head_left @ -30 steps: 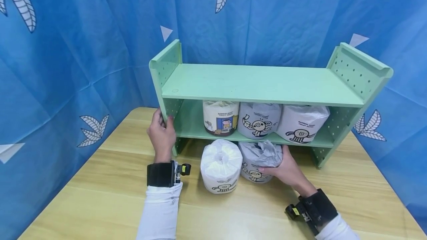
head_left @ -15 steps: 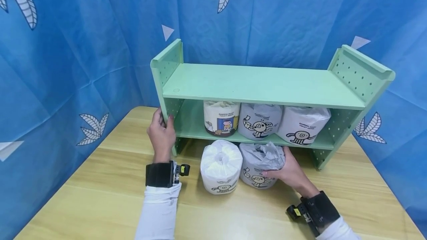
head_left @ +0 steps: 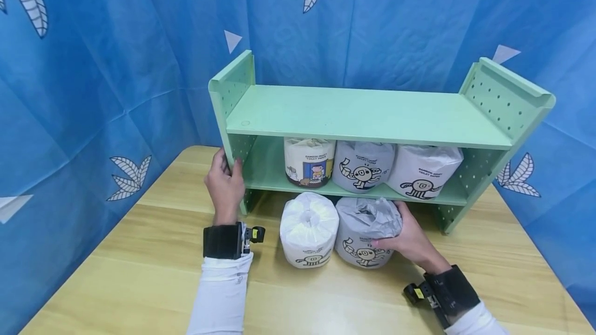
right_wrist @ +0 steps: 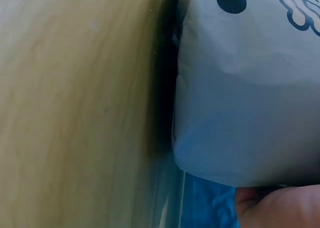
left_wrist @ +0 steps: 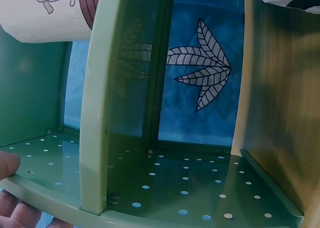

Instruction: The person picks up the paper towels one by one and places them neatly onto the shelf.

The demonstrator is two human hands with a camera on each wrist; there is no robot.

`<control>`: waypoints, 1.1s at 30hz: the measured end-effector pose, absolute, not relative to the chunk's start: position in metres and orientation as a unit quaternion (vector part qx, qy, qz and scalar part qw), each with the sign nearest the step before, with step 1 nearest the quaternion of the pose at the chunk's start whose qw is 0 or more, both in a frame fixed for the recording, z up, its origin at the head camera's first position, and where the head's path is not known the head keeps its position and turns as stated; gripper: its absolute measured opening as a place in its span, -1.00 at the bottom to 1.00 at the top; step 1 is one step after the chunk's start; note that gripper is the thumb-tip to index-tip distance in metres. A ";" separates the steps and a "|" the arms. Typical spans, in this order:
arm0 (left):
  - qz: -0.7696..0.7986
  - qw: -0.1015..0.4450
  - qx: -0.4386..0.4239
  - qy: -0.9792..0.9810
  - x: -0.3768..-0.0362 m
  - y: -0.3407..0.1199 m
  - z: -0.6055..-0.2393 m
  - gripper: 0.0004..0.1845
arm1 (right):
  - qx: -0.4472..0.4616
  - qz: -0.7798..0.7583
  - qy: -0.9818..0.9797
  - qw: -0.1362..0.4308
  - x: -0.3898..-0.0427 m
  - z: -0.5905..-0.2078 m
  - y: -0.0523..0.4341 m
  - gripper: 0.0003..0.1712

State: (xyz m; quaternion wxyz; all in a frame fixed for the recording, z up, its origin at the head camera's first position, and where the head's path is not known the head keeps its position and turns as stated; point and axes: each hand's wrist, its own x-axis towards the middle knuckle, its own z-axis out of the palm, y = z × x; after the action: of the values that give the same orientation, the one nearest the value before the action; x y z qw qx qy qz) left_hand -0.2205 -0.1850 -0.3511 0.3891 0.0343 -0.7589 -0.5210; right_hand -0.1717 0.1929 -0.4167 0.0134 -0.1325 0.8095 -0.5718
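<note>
Rolls number three on the lower shelf (head_left: 279, 184) already, while our right hand (head_left: 410, 239) grips the grey roll (head_left: 365, 231) on the table and our left hand (head_left: 225, 185) clasps the rack's side panel (head_left: 228, 112).

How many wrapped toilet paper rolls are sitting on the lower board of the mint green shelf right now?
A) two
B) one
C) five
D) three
D: the head view shows three wrapped toilet paper rolls in a row on the lower board of the mint green shelf, while two more stand on the wooden table in front, one gripped by the right hand.
</note>
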 end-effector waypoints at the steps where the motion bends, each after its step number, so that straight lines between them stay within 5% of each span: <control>1: -0.521 0.390 0.034 -0.759 -0.221 -0.185 -0.351 -0.59 | -0.132 -0.570 0.811 0.011 -0.172 -0.416 0.193 0.21; 33: -0.538 0.372 0.038 -0.755 -0.219 -0.187 -0.350 -0.59 | -0.205 -0.560 0.801 -0.054 -0.163 -0.416 0.205 0.11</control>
State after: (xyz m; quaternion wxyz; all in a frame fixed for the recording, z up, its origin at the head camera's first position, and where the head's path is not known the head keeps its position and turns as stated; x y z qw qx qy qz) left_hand -0.2185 -0.1872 -0.3502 0.3724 0.0375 -0.7550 -0.5385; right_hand -0.1630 0.2054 -0.4155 -0.0538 -0.2049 0.8009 -0.5600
